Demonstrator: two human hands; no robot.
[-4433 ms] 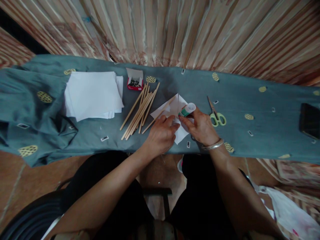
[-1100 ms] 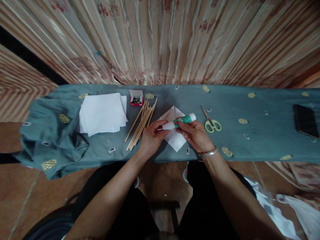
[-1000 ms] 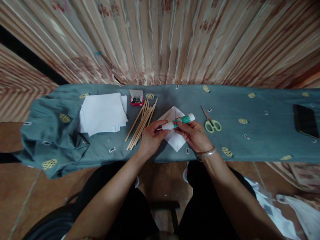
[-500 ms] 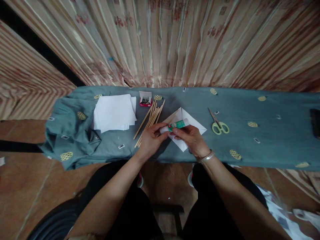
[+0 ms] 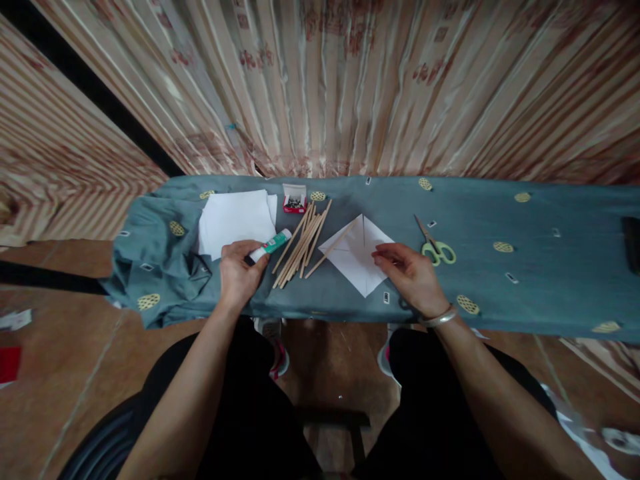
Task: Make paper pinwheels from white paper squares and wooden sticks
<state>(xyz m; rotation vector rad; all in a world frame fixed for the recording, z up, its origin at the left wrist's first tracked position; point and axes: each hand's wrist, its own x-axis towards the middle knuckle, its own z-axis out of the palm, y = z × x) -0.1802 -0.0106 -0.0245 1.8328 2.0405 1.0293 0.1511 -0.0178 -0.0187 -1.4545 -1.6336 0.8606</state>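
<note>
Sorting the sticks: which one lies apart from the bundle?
The stick lying across the folded paper's left edge; the rest lie bunched in the bundle further left.

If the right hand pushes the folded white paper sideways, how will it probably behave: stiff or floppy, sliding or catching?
The folded white paper looks thin and light, so it would probably flex. It lies on a soft cloth, so it may catch and wrinkle. One wooden stick lies across its left corner and would likely roll. The right hand touches its right edge.

1. A home craft corner: a striped curtain (image 5: 350, 87) hangs behind a narrow table under a patterned cloth (image 5: 500, 280)
2. Paper (image 5: 235, 217), sticks (image 5: 300, 243), scissors (image 5: 435, 243) and a pin box (image 5: 294, 199) lie out
3. Tiled floor (image 5: 65, 373) below
</note>
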